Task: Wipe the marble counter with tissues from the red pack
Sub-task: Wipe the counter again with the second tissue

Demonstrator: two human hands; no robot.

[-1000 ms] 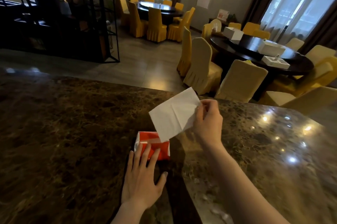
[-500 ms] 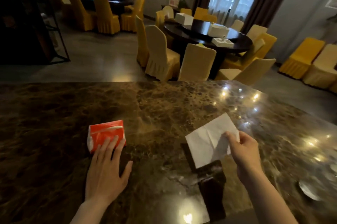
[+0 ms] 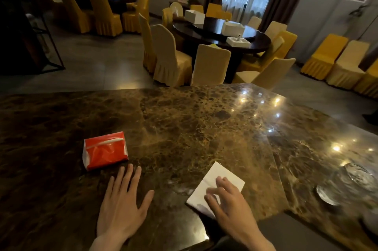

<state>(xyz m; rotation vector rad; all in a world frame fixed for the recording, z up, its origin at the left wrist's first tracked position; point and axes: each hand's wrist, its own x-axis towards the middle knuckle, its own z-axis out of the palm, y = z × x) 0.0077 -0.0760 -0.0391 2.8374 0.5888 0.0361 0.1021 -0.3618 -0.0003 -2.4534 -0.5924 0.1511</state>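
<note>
The red tissue pack (image 3: 105, 150) lies on the dark brown marble counter (image 3: 194, 128), left of centre, with its slit on top. My left hand (image 3: 122, 203) rests flat on the counter just below and right of the pack, fingers spread, not touching it. A white tissue (image 3: 214, 187) lies flat on the counter near the front edge. My right hand (image 3: 227, 203) presses down on the tissue's near right part with its fingers bent over it.
A glass dish or ashtray (image 3: 329, 193) sits on the counter at the right. Beyond the counter stand cream and yellow covered chairs (image 3: 208, 64) around a dark round table (image 3: 221, 34) with white boxes. A black metal shelf (image 3: 30, 26) stands at the left.
My right hand brought the tissue down from the air onto the counter. My left hand slid off the red pack and now lies flat beside it.
</note>
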